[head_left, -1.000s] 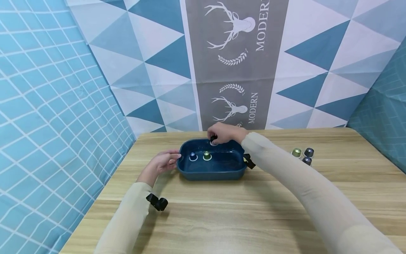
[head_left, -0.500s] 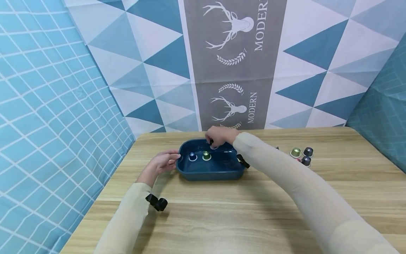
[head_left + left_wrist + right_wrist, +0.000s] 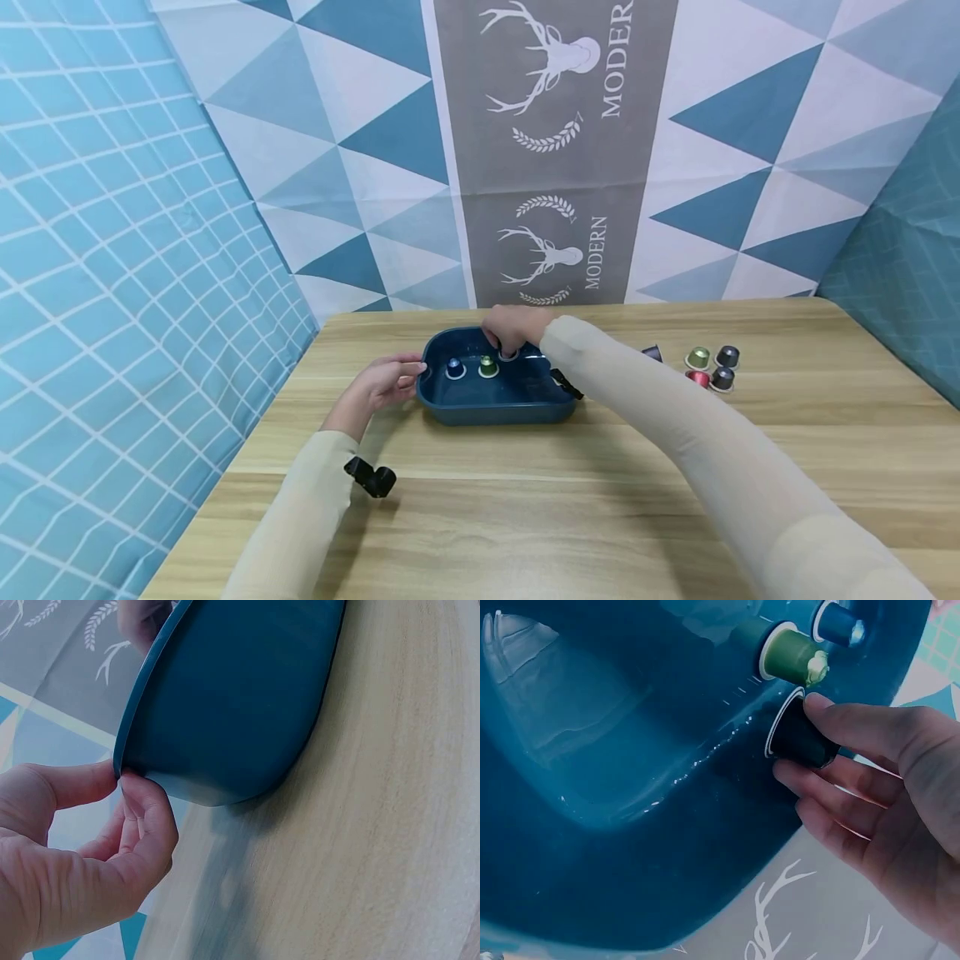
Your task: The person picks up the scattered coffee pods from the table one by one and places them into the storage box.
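Note:
On the table stands a dark blue tub (image 3: 498, 415). Its left end rim is pinched by my left hand (image 3: 384, 382); in the left wrist view the thumb and fingers (image 3: 154, 806) meet across the rim. My right hand (image 3: 517, 327) reaches into the tub near its far side and holds a black coffee capsule (image 3: 799, 739) between thumb and fingertips. Beside it in the tub, a green capsule (image 3: 488, 367) and a blue capsule (image 3: 454, 368) sit on their white rims. Whether the black capsule touches the tub's floor, I cannot tell.
Right of the tub, several more capsules lie on the wooden table (image 3: 510, 517): a green one (image 3: 698, 358), a red one (image 3: 698, 377), and dark ones (image 3: 727, 357). My right sleeve (image 3: 675, 417) partly hides another dark capsule (image 3: 652, 353). A patterned cloth (image 3: 390, 150) hangs behind.
My right hand has moved lower into the tub with the black capsule. The sleeve's shift uncovers the red capsule and a dark one on the table. My left hand stays on the rim.

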`<state>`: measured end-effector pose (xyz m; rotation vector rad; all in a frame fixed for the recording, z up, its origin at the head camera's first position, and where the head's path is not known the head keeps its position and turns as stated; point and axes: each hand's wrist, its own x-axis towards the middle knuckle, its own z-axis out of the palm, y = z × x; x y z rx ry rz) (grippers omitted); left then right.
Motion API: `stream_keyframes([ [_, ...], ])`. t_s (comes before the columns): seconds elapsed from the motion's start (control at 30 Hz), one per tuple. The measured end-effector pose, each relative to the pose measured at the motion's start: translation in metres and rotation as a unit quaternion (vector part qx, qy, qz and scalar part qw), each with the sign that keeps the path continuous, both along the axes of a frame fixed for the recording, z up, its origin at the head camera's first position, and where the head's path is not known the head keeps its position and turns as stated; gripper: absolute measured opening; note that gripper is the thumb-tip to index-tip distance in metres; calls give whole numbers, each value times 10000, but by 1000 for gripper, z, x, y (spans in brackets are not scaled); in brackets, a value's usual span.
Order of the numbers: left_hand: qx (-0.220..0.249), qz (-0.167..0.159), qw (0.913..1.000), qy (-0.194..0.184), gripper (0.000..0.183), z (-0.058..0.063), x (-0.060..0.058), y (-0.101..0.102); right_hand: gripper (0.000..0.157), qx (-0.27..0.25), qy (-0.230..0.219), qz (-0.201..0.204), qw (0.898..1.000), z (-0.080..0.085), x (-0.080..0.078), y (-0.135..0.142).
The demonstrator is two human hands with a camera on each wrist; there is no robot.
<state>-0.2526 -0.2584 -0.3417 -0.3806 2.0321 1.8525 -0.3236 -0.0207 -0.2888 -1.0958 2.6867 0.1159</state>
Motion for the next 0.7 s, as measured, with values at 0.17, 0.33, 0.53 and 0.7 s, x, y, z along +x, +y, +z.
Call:
stream_keyframes([
  [0.17, -60, -34, 10000, 55, 51, -1, 3, 1, 10, 90, 121, 64, 9999, -6, 3, -1],
  [0.33, -142, -75, 9999, -23, 52, -4, 7, 1, 7, 27, 123, 114, 9999, -13, 9, -1],
  [0.53, -66, -111, 9999, 29, 53, -1, 6, 1, 9, -32, 186, 163, 9997, -9, 11, 1],
  [0.7, -36, -91, 9999, 48, 53, 0, 5, 1, 16, -9, 168, 350, 9992, -4, 13, 3],
])
